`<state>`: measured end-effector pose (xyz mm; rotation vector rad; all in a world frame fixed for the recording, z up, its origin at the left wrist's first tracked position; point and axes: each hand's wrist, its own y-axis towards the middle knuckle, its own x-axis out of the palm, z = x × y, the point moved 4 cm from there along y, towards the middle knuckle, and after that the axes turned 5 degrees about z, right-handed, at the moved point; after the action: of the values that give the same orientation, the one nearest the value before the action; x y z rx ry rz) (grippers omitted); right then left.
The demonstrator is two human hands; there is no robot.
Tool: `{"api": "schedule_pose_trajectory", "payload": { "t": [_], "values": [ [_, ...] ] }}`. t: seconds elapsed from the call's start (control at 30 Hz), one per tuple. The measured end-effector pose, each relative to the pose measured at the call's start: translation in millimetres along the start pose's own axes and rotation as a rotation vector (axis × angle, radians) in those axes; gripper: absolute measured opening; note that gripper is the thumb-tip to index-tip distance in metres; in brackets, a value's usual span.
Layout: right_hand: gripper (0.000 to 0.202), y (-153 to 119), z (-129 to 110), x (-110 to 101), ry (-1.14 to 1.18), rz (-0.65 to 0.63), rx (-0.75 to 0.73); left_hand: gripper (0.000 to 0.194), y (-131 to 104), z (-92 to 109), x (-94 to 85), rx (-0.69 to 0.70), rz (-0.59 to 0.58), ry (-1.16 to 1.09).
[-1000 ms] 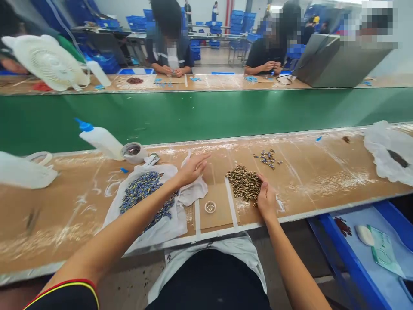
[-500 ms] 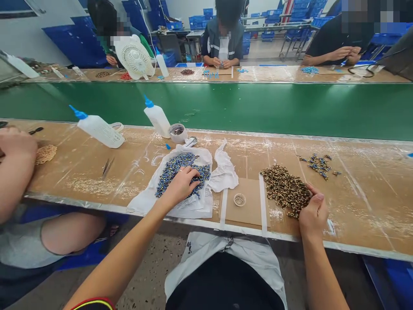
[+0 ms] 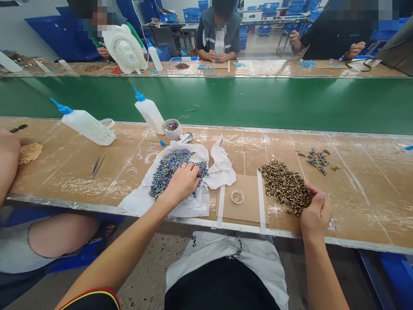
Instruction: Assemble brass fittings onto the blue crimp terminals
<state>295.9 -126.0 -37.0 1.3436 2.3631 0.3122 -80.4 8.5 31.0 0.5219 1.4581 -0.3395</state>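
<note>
My left hand (image 3: 184, 179) is over a heap of small blue-and-yellow pieces (image 3: 169, 165), its fingers bent down and drawn together at the heap's right side. The fingertips' grip is partly hidden, so I cannot tell what is between them. The heap lies on a white cloth or paper sheet (image 3: 167, 211). My right hand (image 3: 316, 213) rests on the table against the right edge of a pile of small black-and-gold pieces (image 3: 284, 185). Its index finger reaches to the pile, apart from the thumb; the other fingers are hidden. Between both piles, a small clear round cup (image 3: 237, 197) stands on a cardboard piece (image 3: 245, 211).
Several joined pieces (image 3: 318, 160) lie at the right. White bottles with blue nozzles (image 3: 150, 113), a tape roll (image 3: 172, 128) and tweezers (image 3: 97, 167) are at the left. A green belt (image 3: 226, 101) runs behind. A neighbour's arm (image 3: 8, 159) is far left; people sit opposite.
The view has shifted slightly. My left hand's fingers have drawn closer together at the heap's right side. My right hand stays by the black-and-gold pile. The person opposite right has moved both hands apart.
</note>
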Motion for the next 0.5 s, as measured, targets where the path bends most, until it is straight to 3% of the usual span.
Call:
{"api": "schedule_pose_trajectory", "payload": {
  "t": [0.17, 0.5],
  "values": [
    [0.056, 0.1, 3.5, 0.2, -0.004, 0.014, 0.011, 0.007, 3.1, 0.5, 2.0, 0.020, -0.033, 0.021],
    [0.046, 0.7, -13.0, -0.2, -0.045, -0.031, -0.036, 0.011, 3.1, 7.7, 7.1, -0.015, 0.031, -0.023]
  ]
}}
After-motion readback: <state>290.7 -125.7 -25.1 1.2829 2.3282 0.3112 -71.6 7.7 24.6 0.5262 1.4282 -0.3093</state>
